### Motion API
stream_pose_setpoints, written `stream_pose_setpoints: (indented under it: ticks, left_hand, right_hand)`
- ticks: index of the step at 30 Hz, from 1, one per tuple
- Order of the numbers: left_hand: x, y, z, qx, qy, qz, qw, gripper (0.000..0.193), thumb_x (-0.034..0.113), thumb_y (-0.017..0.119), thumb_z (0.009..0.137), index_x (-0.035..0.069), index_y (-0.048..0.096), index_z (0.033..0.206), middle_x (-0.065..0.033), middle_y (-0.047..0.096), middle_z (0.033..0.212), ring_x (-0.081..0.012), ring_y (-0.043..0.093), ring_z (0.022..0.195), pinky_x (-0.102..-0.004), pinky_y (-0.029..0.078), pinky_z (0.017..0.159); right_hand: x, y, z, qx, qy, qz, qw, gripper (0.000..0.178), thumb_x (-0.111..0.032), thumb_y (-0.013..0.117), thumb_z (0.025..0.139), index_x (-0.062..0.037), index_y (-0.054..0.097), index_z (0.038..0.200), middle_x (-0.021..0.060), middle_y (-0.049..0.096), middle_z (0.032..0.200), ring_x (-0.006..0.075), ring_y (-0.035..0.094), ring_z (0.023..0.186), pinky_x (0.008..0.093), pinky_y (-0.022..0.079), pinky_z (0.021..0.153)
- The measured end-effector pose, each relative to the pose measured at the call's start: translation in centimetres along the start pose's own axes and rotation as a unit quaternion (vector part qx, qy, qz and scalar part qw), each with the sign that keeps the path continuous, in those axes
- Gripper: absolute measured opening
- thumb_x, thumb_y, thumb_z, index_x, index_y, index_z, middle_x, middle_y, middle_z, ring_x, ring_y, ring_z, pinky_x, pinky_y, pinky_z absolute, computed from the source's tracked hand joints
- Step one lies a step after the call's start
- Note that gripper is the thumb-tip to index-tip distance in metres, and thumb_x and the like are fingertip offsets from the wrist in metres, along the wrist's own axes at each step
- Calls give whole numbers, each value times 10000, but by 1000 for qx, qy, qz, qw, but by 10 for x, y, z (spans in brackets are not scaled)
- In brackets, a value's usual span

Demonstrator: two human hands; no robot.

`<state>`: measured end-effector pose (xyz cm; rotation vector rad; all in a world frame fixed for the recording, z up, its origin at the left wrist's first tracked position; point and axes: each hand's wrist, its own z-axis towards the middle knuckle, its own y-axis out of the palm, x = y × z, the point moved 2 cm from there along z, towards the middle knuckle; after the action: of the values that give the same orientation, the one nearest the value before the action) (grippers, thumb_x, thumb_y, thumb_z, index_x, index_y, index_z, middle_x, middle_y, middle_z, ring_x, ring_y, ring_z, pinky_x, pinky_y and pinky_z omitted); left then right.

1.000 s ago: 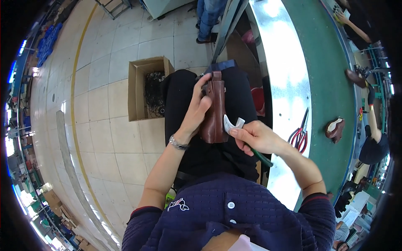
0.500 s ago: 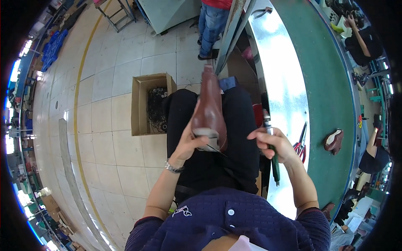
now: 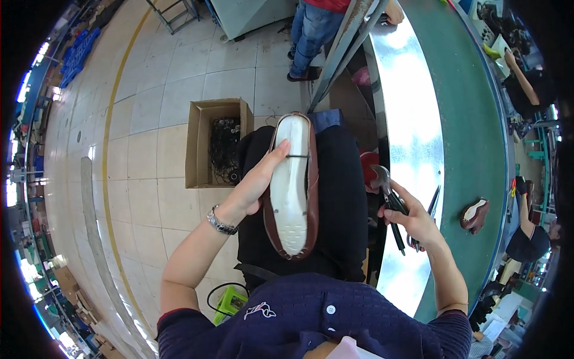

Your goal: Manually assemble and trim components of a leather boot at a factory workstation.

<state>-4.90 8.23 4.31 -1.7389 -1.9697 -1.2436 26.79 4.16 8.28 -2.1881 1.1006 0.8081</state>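
A brown shoe on a last (image 3: 293, 185) lies sole-up over my lap, its pale insole facing me and a thin dark band across it. My left hand (image 3: 257, 182) grips the shoe along its left side, thumb on the insole. My right hand (image 3: 412, 218) is off to the right, closed around black-handled lasting pincers (image 3: 388, 197) whose metal jaws point up. The pincers are apart from the shoe.
An open cardboard box (image 3: 215, 143) with dark scraps stands on the tiled floor at my left. A shiny metal bench edge (image 3: 412, 137) and a green conveyor (image 3: 478, 119) run along my right, with scissors (image 3: 431, 206) and another brown shoe (image 3: 475, 214) there. A person in jeans (image 3: 311, 30) stands ahead.
My left hand has turned the shoe from upright on its side to flat and sole-up on my lap. My right hand has drawn the pincers away to the right.
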Motion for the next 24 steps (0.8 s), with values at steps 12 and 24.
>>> stream_pose_setpoints:
  ticks: [12,24]
  left_hand:
    - [17,-5,46,52,289,121,948,514,231,506,986,33,394,1447,-133,463,1402,-195,438,1281,-297,313,1077]
    - [8,-2,55,71,281,25,957,340,169,455,975,-24,590,1220,-91,630,1100,-143,559,1002,-262,413,906]
  right_hand:
    - [-129,42,59,-173,10,108,979,639,-129,458,1011,-73,102,1538,215,629,1181,221,639,1050,297,510,883]
    - [-149,53,74,-146,68,5,987,620,-137,500,1008,-112,163,1528,65,577,887,142,610,766,306,552,690]
